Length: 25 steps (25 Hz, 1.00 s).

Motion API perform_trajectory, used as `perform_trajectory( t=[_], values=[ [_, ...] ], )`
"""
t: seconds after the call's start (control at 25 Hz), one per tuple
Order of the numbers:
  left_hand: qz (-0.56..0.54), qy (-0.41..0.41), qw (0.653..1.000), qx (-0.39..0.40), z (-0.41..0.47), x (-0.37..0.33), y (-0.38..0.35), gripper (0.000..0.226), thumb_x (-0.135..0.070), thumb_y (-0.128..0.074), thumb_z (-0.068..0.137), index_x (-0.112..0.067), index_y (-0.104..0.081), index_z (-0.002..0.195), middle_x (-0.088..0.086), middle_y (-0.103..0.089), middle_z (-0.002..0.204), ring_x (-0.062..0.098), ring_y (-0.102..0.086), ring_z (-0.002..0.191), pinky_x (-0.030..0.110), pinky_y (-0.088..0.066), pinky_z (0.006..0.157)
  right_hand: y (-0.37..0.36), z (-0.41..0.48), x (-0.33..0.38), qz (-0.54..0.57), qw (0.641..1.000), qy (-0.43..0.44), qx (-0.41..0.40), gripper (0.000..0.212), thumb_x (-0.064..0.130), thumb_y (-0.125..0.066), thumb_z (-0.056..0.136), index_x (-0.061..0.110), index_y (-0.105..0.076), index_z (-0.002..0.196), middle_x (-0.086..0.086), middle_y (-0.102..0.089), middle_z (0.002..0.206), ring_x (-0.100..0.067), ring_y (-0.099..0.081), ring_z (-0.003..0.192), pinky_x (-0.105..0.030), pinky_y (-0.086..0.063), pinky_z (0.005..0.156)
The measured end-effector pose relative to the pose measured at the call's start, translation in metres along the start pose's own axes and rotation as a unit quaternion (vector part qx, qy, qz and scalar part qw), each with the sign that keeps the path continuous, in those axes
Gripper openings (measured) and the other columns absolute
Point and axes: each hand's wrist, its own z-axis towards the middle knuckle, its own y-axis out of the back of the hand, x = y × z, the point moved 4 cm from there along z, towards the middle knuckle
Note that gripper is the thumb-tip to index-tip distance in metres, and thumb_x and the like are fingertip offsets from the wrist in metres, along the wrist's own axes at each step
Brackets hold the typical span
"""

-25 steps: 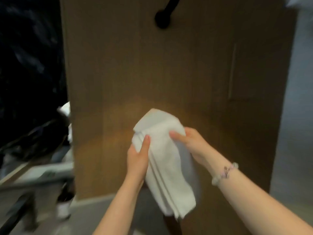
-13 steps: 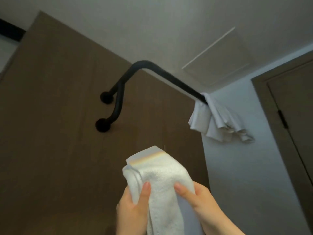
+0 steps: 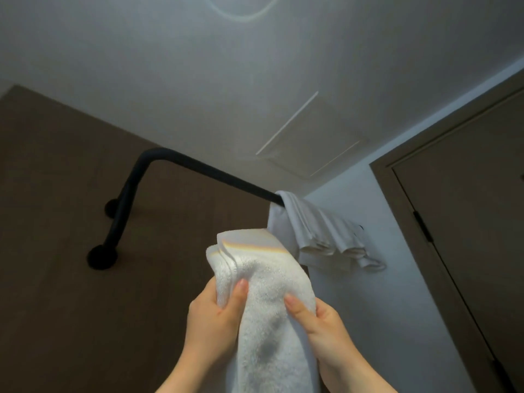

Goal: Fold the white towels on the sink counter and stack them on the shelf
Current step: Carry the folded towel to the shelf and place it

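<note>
**Up high: folded towel gripped in both hands beneath the rail**

Both hands are raised in front of the camera, which looks steeply upward; between them is a white towel (image 3: 266, 293), folded into several layers whose edges show at its top left corner. The left hand (image 3: 215, 316) grips the towel's left edge, thumb laid across the front and fingers wrapped behind, out of sight; the right hand (image 3: 320, 327) grips the right edge in the same way, thumb pressed on the front of the pile. The towel rises above both thumbs and also hangs down between the wrists, leaving the picture at the bottom; a faint coloured band of light crosses its top.

Above the hands and to their left, a black rail (image 3: 198, 165) stands out from a brown wooden panel (image 3: 56, 251) on two round mounts, bends, and runs toward the upper right. Just above the right hand a thin white cloth (image 3: 320, 234) is draped over the rail's far end, its bunched hem hanging near the towel's top right corner; whether the two touch cannot be told. Farther right of the right hand is a pale wall (image 3: 397, 293), then a dark door (image 3: 467, 208) with a hinge (image 3: 422, 225) on its frame; overhead is the ceiling (image 3: 198, 66), with a flush rectangular hatch (image 3: 312, 143).
</note>
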Motion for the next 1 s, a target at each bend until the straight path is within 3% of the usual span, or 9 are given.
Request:
perform_trajectory(
  t=[0.16, 0.4, 0.52, 0.64, 0.76, 0.84, 1.0],
  values=[
    [0.039, -0.044, 0.998, -0.035, 0.017, -0.023, -0.048, 0.004, -0.037, -0.060, 0.088, -0.035, -0.062, 0.089, -0.011, -0.069, 0.082, -0.001, -0.063, 0.081, 0.018, -0.048, 0.070, 0.045, 0.030, 0.025, 0.038, 0.999, 0.019, 0.019, 0.034, 0.024, -0.068, 0.073, 0.002, -0.069, 0.100, -0.014, -0.073, 0.094, -0.028, -0.071, 0.086, -0.032, -0.058, 0.069],
    [0.131, -0.112, 0.982, -0.076, 0.063, -0.047, -0.106, 0.016, -0.025, -0.058, 0.090, -0.036, -0.057, 0.079, -0.014, -0.063, 0.079, -0.010, -0.057, 0.070, 0.005, -0.040, 0.058, 0.090, 0.094, 0.043, 0.102, 0.994, 0.037, 0.020, 0.020, 0.018, -0.066, 0.083, 0.004, -0.068, 0.097, -0.014, -0.072, 0.094, -0.022, -0.069, 0.074, -0.029, -0.056, 0.065],
    [0.174, -0.122, 0.972, -0.100, 0.088, -0.051, -0.114, 0.015, -0.026, -0.059, 0.090, -0.033, -0.057, 0.077, -0.014, -0.062, 0.077, -0.008, -0.056, 0.068, 0.001, -0.039, 0.054, 0.092, 0.123, 0.046, 0.129, 0.991, 0.044, 0.018, 0.021, 0.020, -0.069, 0.081, 0.006, -0.068, 0.096, -0.012, -0.073, 0.093, -0.024, -0.069, 0.080, -0.033, -0.058, 0.072],
    [0.176, -0.130, 0.970, -0.102, 0.107, -0.059, -0.114, 0.011, -0.027, -0.060, 0.089, -0.032, -0.059, 0.080, -0.014, -0.065, 0.081, -0.004, -0.059, 0.073, 0.004, -0.045, 0.058, 0.086, 0.147, 0.050, 0.139, 0.989, 0.052, 0.014, 0.022, 0.024, -0.072, 0.079, 0.008, -0.068, 0.093, -0.012, -0.073, 0.093, -0.028, -0.069, 0.086, -0.043, -0.055, 0.084],
    [0.199, -0.152, 0.964, -0.094, 0.124, -0.070, -0.107, 0.010, -0.028, -0.059, 0.090, -0.034, -0.059, 0.081, -0.013, -0.065, 0.082, -0.002, -0.061, 0.075, 0.007, -0.047, 0.060, 0.071, 0.163, 0.061, 0.146, 0.986, 0.070, 0.025, 0.015, 0.024, -0.070, 0.081, 0.012, -0.067, 0.089, -0.009, -0.071, 0.091, -0.024, -0.067, 0.082, -0.034, -0.055, 0.077],
    [0.219, -0.160, 0.958, -0.096, 0.137, -0.079, -0.102, 0.012, -0.030, -0.058, 0.090, -0.035, -0.056, 0.080, -0.015, -0.063, 0.080, -0.002, -0.060, 0.073, 0.006, -0.046, 0.059, 0.062, 0.171, 0.070, 0.142, 0.986, 0.081, 0.025, 0.010, 0.023, -0.069, 0.083, 0.014, -0.066, 0.084, -0.010, -0.070, 0.093, -0.025, -0.067, 0.084, -0.036, -0.056, 0.076],
    [0.239, -0.145, 0.954, -0.110, 0.169, -0.082, -0.095, 0.013, -0.034, -0.058, 0.090, -0.030, -0.057, 0.078, -0.010, -0.063, 0.082, 0.011, -0.062, 0.080, 0.025, -0.050, 0.073, 0.051, 0.192, 0.082, 0.090, 0.990, 0.105, 0.014, 0.014, 0.030, -0.065, 0.087, 0.017, -0.065, 0.082, -0.011, -0.070, 0.100, -0.028, -0.067, 0.093, -0.047, -0.053, 0.089]
  ],
)
